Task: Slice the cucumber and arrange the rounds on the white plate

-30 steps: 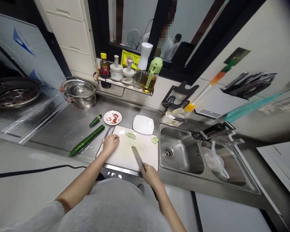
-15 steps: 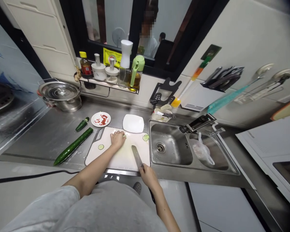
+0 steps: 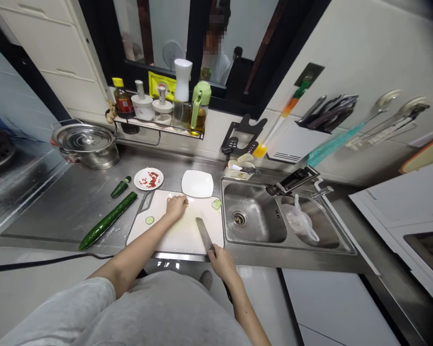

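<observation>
In my right hand (image 3: 222, 263) is the handle of a kitchen knife (image 3: 204, 234), its blade pointing away over the right part of the white cutting board (image 3: 175, 239). My left hand (image 3: 176, 207) is closed near the board's far edge, fingers curled. A pale bit shows at its fingertips, too small to name. One cucumber slice (image 3: 150, 220) lies on the left of the board, and several slices (image 3: 216, 204) sit at the far right corner. Left of the board are a long cucumber (image 3: 107, 222) and a short cucumber piece (image 3: 119, 189).
Behind the board stand a white square plate (image 3: 197, 184) and a small plate (image 3: 139, 179) with chopped red bits. A steel sink (image 3: 254, 226) lies to the right, with a plastic bag (image 3: 299, 220) in its second basin. A lidded pot (image 3: 101, 156) stands back left; a seasoning rack (image 3: 159, 123) hangs behind.
My left hand has curled more tightly and shifted a little; the green bit at its fingertips shows less. The knife stays almost in place. The whole view has shifted slightly.
</observation>
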Demonstrator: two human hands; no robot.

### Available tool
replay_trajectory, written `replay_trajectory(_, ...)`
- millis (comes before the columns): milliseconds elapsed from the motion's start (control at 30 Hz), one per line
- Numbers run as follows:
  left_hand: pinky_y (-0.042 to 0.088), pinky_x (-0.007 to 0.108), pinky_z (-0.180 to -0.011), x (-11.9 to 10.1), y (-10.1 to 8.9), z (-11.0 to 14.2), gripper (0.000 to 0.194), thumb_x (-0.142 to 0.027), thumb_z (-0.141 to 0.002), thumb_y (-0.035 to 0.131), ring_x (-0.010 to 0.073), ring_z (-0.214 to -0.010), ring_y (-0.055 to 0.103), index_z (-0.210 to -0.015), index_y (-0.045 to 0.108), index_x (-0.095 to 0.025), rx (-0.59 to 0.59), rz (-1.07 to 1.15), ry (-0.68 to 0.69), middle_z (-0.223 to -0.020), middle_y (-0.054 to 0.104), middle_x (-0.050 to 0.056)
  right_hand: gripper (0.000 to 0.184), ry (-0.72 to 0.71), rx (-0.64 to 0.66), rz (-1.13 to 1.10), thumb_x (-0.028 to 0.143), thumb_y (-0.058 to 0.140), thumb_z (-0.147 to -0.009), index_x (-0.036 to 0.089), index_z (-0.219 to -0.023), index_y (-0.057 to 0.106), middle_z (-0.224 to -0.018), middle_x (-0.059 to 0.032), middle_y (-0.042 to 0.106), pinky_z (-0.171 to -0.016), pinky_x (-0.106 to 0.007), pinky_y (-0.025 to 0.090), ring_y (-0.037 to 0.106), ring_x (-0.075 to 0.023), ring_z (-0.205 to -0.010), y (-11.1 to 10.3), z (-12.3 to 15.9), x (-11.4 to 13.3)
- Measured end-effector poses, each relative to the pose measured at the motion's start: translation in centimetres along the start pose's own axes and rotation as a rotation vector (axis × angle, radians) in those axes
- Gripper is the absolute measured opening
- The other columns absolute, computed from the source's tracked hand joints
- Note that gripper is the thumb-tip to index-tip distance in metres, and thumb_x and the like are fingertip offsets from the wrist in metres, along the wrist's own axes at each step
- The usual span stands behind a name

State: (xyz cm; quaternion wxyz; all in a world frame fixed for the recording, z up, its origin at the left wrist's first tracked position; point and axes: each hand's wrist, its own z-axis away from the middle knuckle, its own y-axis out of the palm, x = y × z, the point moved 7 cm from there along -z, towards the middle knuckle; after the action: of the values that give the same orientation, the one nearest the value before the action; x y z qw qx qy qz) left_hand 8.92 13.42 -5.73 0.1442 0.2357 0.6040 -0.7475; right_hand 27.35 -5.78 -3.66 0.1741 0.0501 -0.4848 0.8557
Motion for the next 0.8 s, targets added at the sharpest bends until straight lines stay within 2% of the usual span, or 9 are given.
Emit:
replay_trajectory(100,0.038,0.037,-0.09,0.9,-0.3,0.3,0.018,-0.02,-0.08,0.052,0.0206,-0.094,0.062,-0.09,0.066,-0.023,0.094,0.052,0.008,-0.094,0.071,0.002,0.028,-0.001,0.002,0.014,0.029,0.039,-0.096,0.016,-0.107,0.061,-0.107,-0.0117,0.07,-0.071,-0.026,0.034,0.062,-0.0204,-0.098,0.0,0.0,0.0)
replay_trajectory(200,0.044,0.028,-0.077,2.4,-0.6,1.1,0.019,-0.019,-0.072,0.059,0.0159,-0.08,0.064,-0.087,0.068,-0.022,0.218,0.108,0.035,-0.086,0.072,-0.001,0.028,-0.011,-0.008,0.027,0.028,0.039,-0.095,0.017,-0.106,0.062,-0.105,-0.0111,0.07,-0.07,-0.026,0.034,0.063,-0.0203,-0.097,-0.2,0.0,0.1)
replay_trajectory(333,0.045,0.022,-0.063,4.1,-0.2,2.7,0.02,-0.019,-0.063,0.064,0.0134,-0.069,0.063,-0.082,0.071,-0.02,0.473,0.143,0.084,-0.074,0.071,-0.003,0.028,-0.034,-0.012,0.052,0.03,0.039,-0.095,0.017,-0.107,0.061,-0.106,-0.0112,0.07,-0.069,-0.026,0.034,0.063,-0.0207,-0.097,-0.4,-0.1,0.7)
replay_trajectory(400,0.044,0.021,-0.061,4.8,-0.1,3.3,0.021,-0.02,-0.06,0.065,0.0134,-0.068,0.063,-0.08,0.071,-0.02,0.546,0.12,0.085,-0.071,0.07,-0.004,0.028,-0.046,-0.003,0.067,0.03,0.039,-0.095,0.018,-0.107,0.061,-0.105,-0.0109,0.07,-0.069,-0.026,0.034,0.063,-0.0205,-0.097,-0.4,-0.2,1.2)
replay_trajectory(467,0.043,0.021,-0.061,5.4,-0.4,3.5,0.019,-0.019,-0.057,0.066,0.0136,-0.067,0.062,-0.076,0.07,-0.02,0.525,0.08,0.068,-0.07,0.07,-0.004,0.028,-0.064,0.002,0.081,0.03,0.039,-0.095,0.018,-0.107,0.061,-0.103,-0.0103,0.07,-0.068,-0.025,0.034,0.063,-0.0204,-0.096,-0.3,-0.1,1.9)
replay_trajectory(567,0.043,0.023,-0.068,5.8,-1.1,3.4,0.017,-0.015,-0.058,0.065,0.0152,-0.072,0.063,-0.073,0.069,-0.022,0.432,0.019,0.046,-0.075,0.071,-0.002,0.029,-0.095,0.011,0.099,0.03,0.037,-0.095,0.019,-0.108,0.061,-0.102,-0.0099,0.07,-0.07,-0.025,0.035,0.063,-0.0202,-0.096,-0.1,0.0,3.1)
replay_trajectory(700,0.041,0.03,-0.084,6.1,-2.0,3.7,0.019,-0.013,-0.065,0.06,0.0196,-0.089,0.064,-0.078,0.068,-0.024,0.297,-0.038,0.031,-0.088,0.072,0.0,0.031,-0.135,0.019,0.15,0.03,0.036,-0.096,0.02,-0.109,0.061,-0.103,-0.0104,0.07,-0.072,-0.026,0.037,0.064,-0.0207,-0.095,0.4,0.4,4.8)
replay_trajectory(800,0.039,0.033,-0.09,6.9,-2.6,4.4,0.022,-0.015,-0.073,0.053,0.0223,-0.099,0.063,-0.086,0.069,-0.024,0.217,-0.066,-0.009,-0.098,0.072,0.004,0.031,-0.156,0.033,0.194,0.029,0.035,-0.096,0.02,-0.11,0.061,-0.103,-0.011,0.071,-0.071,-0.028,0.038,0.065,-0.0223,-0.095,1.1,0.5,6.0)
